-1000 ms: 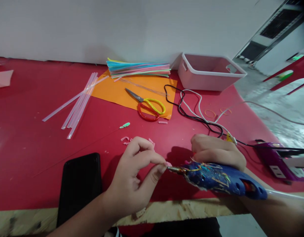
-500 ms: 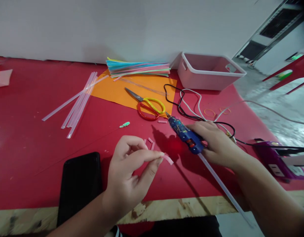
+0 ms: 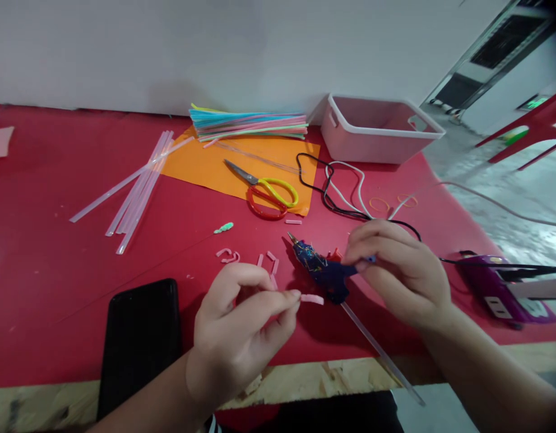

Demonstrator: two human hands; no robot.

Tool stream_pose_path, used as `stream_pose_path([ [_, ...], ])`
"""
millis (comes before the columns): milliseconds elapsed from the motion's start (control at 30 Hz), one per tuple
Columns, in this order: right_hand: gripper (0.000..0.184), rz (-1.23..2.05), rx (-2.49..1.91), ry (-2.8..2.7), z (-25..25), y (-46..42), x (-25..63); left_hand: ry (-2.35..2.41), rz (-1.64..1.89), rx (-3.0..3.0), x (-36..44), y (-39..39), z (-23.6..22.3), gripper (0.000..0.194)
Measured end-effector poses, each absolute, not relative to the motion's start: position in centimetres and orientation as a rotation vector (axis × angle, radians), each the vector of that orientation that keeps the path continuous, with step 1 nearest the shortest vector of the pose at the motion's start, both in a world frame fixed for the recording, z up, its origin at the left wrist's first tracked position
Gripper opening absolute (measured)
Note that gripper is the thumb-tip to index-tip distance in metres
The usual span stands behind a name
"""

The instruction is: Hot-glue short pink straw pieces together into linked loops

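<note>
My left hand (image 3: 246,328) pinches a short pink piece of pipe cleaner (image 3: 313,299) between thumb and forefinger, its free end pointing right. The fingers of my right hand (image 3: 395,273) are closed on the handle end of a blue glue gun (image 3: 321,270). The gun lies low over the red tabletop, nozzle toward the upper left, with a long clear glue stick (image 3: 377,349) sticking out behind. More cut pink pieces (image 3: 272,263) lie just beyond my left hand, beside curled pink bits (image 3: 228,255). A green fuzzy tip on a thin wire (image 3: 224,228) rests farther left.
Scissors (image 3: 264,189) lie on orange paper (image 3: 192,171), near a bundle of pipe cleaners (image 3: 251,125). Glue sticks (image 3: 140,198) and a black phone (image 3: 140,343) are at left. A pink bin (image 3: 372,144), cables (image 3: 325,192) and a purple power strip (image 3: 499,288) stand at right.
The glue gun has come down and left toward the tabletop, and my right hand's grip has shifted to its handle end. The pink piece in my left hand now points more level.
</note>
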State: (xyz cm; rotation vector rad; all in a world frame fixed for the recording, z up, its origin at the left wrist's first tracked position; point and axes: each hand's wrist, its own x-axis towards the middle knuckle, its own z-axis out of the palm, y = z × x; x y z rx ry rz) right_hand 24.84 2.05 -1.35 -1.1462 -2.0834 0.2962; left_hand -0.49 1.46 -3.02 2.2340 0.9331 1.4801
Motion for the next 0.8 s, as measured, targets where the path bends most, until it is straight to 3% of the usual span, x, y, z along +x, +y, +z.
stream_pose_path([
  [100, 0.018, 0.488, -0.913, -2.089, -1.2, 1.3, 23.0, 0.897, 1.462, 2.261, -0.4, 1.4, -3.0, 0.02],
  [233, 0.028, 0.33, -0.766, -2.122, -2.1, 1.0, 21.6, 0.893, 1.402, 2.233, -0.2, 1.4, -3.1, 0.017],
  [400, 0.02, 0.174, -0.747, -2.098, -3.0, 0.9, 21.0, 0.914, 1.355, 2.18, 0.1, 1.5, -3.1, 0.016],
  [800, 0.012, 0.228, -0.747, -2.094, -2.1, 1.0, 20.7, 0.836, 1.267, 2.12, 0.1, 1.7, -3.0, 0.014],
])
